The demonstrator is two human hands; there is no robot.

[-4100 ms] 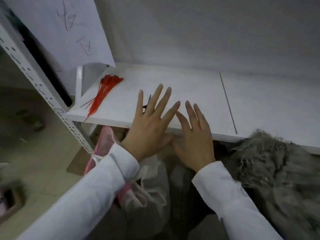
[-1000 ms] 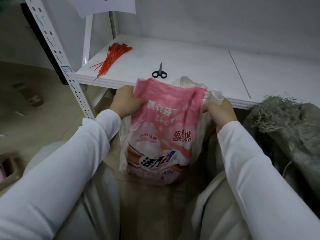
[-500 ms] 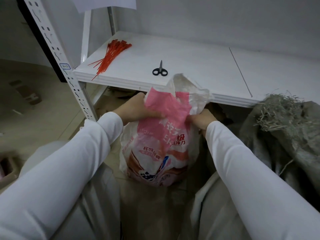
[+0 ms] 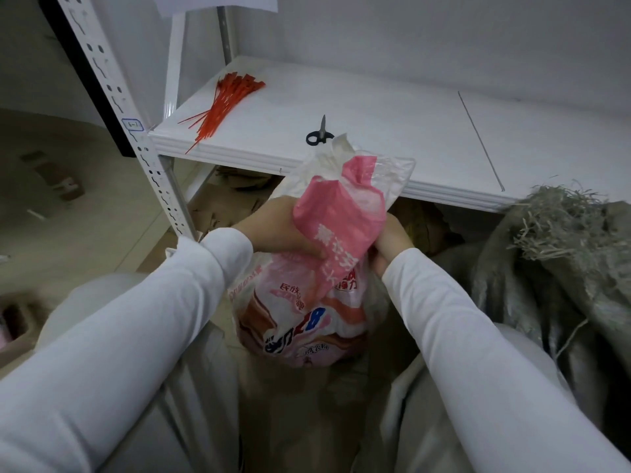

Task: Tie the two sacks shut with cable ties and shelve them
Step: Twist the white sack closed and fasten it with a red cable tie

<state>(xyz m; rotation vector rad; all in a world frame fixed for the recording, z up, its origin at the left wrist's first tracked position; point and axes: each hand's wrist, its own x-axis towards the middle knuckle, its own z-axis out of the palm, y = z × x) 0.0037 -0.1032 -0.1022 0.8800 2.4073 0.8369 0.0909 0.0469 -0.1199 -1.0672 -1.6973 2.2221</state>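
Sack (image 4: 300, 319) stands on the floor below the shelf (image 4: 239, 155) edge, between your knees. What could go wrong from here?
— The ties (image 4: 225, 100) lie up on the shelf, well apart from you. Reaching them means freeing a hand, and I'd guess the stiff neck springs open, or the sack tips.
— And the fingers?
— Your left hand (image 4: 273, 230) has its fingers (image 4: 304, 249) curled tight round the bunched neck. Your right hand (image 4: 389, 240) grips the other side; its fingertips are hidden.
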